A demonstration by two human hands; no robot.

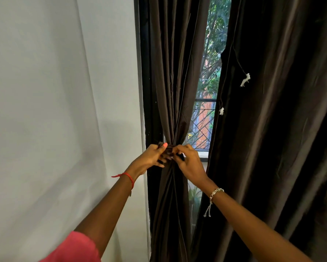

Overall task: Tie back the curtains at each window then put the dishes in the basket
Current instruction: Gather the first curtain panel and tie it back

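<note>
- L curtain: dark brown panel at the L edge of the window, bunched to a narrow waist about mid-height, cloth fanning out above & below it.
- Tie-back: dark band across that waist, directly btw both hands. Same shade as the cloth, so can't tell if it's knotted or how its ends run.
- L hand: at the L side of the waist, fingers curled round the tie-back & bunched cloth, thumb w/ pink nail on top of the band. Grasping, not relaxed.
- R hand: at the R side of the waist, just beside the L hand, fingertips bent in & pinching the tie-back at the front of the bunch; back of hand faces the cam.
- R curtain: same dark cloth, hangs loose, well apart from both hands. A thin cord w/ white tassels runs near its inner edge.
- Glass strip btw the 2 panels shows trees, brick & a railing outside.
- Wall: plain white, L of the L curtain.
- Wrists: red thread on L, silver bracelet on R; pink sleeve at bottom L.
</note>
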